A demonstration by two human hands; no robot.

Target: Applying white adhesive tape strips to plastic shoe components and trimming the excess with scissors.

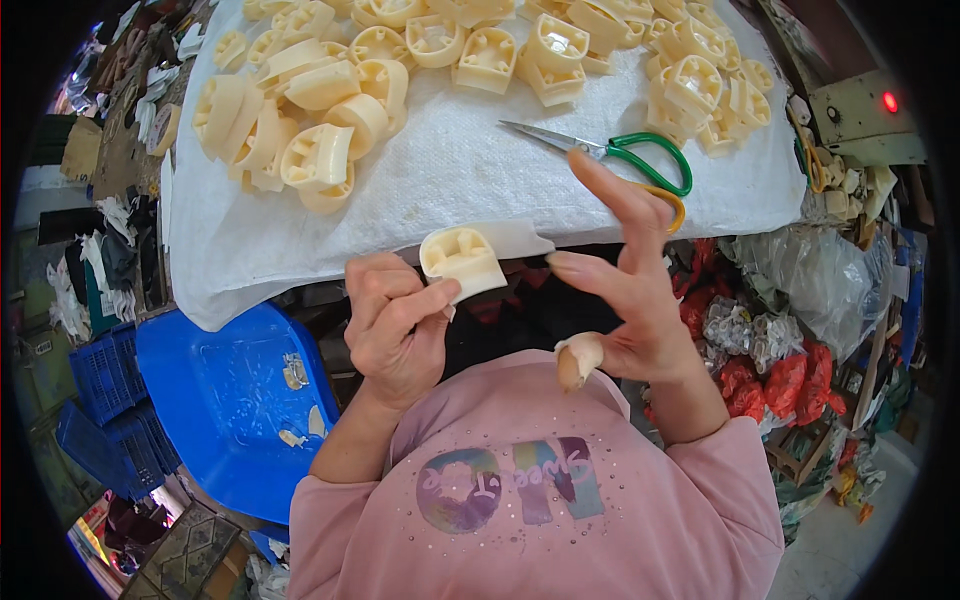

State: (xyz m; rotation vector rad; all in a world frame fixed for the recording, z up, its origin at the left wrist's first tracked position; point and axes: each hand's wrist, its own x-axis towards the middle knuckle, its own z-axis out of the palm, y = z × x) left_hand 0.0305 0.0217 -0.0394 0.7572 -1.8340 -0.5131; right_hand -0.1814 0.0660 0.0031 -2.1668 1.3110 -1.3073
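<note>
My left hand pinches a cream plastic moulded part, with a rounded back and a hollow, ribbed inside, just off the table's near edge. Out from behind this part, toward the right, sticks a pale, thin strip with a ragged end. My right hand is held up with its fingers spread and nothing between them; one fingertip is close to the strip's end, apart from it. A pale wrap covers one of its digits. Beyond that hand lie scissors with one green and one yellow-orange handle, partly hidden by a finger.
Many similar cream parts are heaped along the far side of the white cloth-covered table. A blue plastic tub with a few scraps stands at the left. Red and clear bags crowd the right. A red light glows at far right.
</note>
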